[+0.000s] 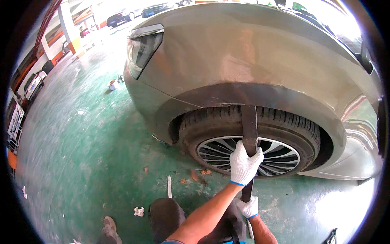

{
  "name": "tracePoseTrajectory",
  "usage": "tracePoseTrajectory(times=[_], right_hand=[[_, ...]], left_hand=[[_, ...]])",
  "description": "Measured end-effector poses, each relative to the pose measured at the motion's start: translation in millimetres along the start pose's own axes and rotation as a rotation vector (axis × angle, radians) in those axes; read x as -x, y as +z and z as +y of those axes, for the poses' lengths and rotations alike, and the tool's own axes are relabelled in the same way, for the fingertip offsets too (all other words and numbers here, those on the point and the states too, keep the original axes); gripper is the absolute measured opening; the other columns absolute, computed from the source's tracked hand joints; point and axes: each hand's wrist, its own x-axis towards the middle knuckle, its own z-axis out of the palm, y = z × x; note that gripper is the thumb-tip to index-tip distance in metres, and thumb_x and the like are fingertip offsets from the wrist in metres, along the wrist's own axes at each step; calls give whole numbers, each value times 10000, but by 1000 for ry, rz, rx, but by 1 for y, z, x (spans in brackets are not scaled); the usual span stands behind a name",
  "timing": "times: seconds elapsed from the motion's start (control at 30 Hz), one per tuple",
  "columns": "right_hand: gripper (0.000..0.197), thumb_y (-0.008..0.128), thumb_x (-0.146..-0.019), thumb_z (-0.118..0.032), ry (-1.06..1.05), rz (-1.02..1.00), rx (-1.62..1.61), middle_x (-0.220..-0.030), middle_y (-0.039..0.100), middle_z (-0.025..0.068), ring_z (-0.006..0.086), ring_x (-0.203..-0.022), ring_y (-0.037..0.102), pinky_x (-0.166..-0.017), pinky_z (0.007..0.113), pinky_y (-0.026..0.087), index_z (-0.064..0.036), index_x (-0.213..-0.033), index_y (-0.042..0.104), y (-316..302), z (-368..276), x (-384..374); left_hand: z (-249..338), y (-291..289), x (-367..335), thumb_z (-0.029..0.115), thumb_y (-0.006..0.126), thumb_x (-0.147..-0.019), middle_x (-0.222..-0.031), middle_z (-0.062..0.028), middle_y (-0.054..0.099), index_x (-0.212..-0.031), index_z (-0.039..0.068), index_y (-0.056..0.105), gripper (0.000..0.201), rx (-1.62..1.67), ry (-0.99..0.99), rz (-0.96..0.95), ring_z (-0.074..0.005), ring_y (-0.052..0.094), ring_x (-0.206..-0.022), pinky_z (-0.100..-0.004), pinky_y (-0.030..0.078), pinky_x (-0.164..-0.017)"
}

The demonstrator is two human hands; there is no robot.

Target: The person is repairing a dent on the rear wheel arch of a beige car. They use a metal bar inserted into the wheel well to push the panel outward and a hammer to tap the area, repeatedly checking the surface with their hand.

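Note:
A long dark flat metal bar (250,122) stands upright in front of the front wheel (284,152) of a grey-beige car. Its upper end reaches the lip of the wheel arch (211,93); whether the tip goes behind the lip is hidden. My left hand (245,162), in a white knitted glove with a blue cuff, is closed round the bar's middle, in front of the rim. Lower down, my right hand (248,206), gloved the same way, grips the bar near its bottom end. The tyre (219,118) shows on both sides of the bar.
On the green floor (101,162) lie a flat pale strip (169,187), a screwdriver-like tool (159,140), dry leaves (194,175) and crumpled white paper (139,211). A small can (113,84) stands beyond the bumper. A shoe (110,229) shows at lower left, near my knee (166,219).

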Motion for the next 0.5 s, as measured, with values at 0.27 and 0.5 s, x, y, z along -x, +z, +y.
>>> tracePoseTrajectory(times=[0.27, 0.5], right_hand=[[156, 812, -790, -172, -31, 18, -43, -773, 765, 131, 158, -724, 739, -686, 343, 573, -38, -864, 781, 6, -13, 20], [150, 807, -798, -163, 22, 22, -124, -782, 770, 112, 155, -735, 738, -706, 332, 577, -37, -878, 789, 4, -15, 23]], left_hand=[[5, -10, 3, 252, 821, -843, -804, -140, 697, -1030, 20, 611, 364, -59, -12, -57, -275, 698, -706, -389, 535, -674], [24, -35, 2, 337, 850, -836, -914, -166, 727, -1073, 28, 627, 449, -241, 11, -212, -332, 722, -802, -439, 561, -742]])
